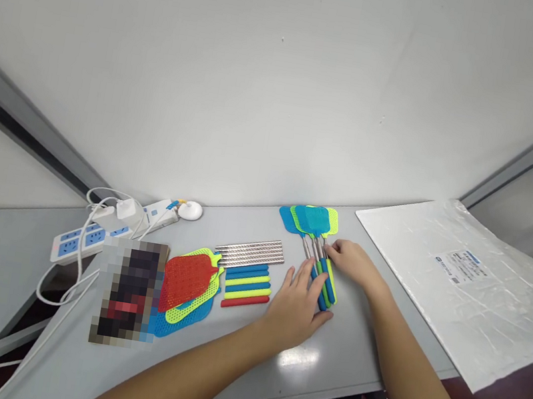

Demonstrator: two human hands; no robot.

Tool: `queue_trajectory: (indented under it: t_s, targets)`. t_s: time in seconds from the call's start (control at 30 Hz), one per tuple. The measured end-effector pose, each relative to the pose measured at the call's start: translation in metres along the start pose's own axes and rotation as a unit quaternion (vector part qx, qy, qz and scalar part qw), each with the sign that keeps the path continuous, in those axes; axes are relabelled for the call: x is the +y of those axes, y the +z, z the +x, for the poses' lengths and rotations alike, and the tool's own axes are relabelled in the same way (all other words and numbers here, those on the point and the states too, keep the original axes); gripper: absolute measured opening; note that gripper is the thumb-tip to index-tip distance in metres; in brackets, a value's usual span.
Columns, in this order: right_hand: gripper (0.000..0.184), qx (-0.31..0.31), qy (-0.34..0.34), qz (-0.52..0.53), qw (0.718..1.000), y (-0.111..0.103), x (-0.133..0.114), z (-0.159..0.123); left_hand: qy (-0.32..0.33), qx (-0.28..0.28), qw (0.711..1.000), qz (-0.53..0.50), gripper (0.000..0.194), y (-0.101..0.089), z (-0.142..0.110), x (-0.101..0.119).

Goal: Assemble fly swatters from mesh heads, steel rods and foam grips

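Observation:
Several assembled fly swatters [318, 220] lie in a fanned bundle at the back of the table, with blue and yellow-green mesh heads, silvery shafts and coloured grips. My left hand [294, 306] rests against the left side of their grips, fingers spread and thumb by the grip ends. From the right, my right hand [354, 262] has its fingers bent at the shafts just above the grips; its fingertips are partly hidden. Left of the bundle are several loose metal rods [252, 252], a row of loose blue, yellow-green and red grips [247, 287], and loose swatter heads [189, 278], a red one on top.
A white power strip [69, 246] with plugs and cables sits at the left, near a round white device [190, 210]. A pixelated item [130, 292] lies beside the loose heads. A large white plastic package [475, 286] covers the right side, below the wall [283, 94].

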State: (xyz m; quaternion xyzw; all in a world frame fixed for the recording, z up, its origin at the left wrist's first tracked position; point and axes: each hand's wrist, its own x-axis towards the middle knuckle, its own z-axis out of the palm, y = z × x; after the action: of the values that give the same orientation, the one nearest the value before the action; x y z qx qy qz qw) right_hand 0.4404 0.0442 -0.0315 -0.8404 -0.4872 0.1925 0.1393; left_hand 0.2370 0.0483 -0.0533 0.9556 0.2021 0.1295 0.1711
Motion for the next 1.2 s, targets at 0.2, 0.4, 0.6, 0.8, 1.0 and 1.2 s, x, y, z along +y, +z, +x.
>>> queue_trajectory:
  t_s: [0.2,0.4,0.6,0.8,1.0,1.2]
  targets:
    - [0.034,-0.014,0.004,-0.041,0.999,0.001,-0.004,0.0,-0.011,-0.001,1.0,-0.003,0.058,0.002,0.007,0.001]
    - [0.034,-0.01,0.01,-0.048,0.999,0.0,-0.005,0.0,-0.013,-0.003,1.0,-0.008,0.056,0.003,0.008,0.0]
    - [0.038,0.01,0.002,-0.029,1.0,0.002,-0.004,0.0,-0.001,-0.009,1.0,-0.014,0.061,0.001,0.005,0.0]
    - [0.038,0.066,-0.001,-0.035,0.997,0.001,-0.005,-0.004,0.074,-0.007,0.997,0.014,0.055,-0.026,-0.019,-0.01]
    - [0.034,0.067,-0.101,-0.047,0.992,0.01,-0.037,-0.012,0.053,0.044,0.992,0.101,0.024,-0.061,-0.078,-0.042]
    - [0.031,0.014,-0.287,-0.087,0.954,0.028,-0.092,0.015,-0.022,0.093,0.986,0.138,0.019,-0.056,-0.115,-0.051]
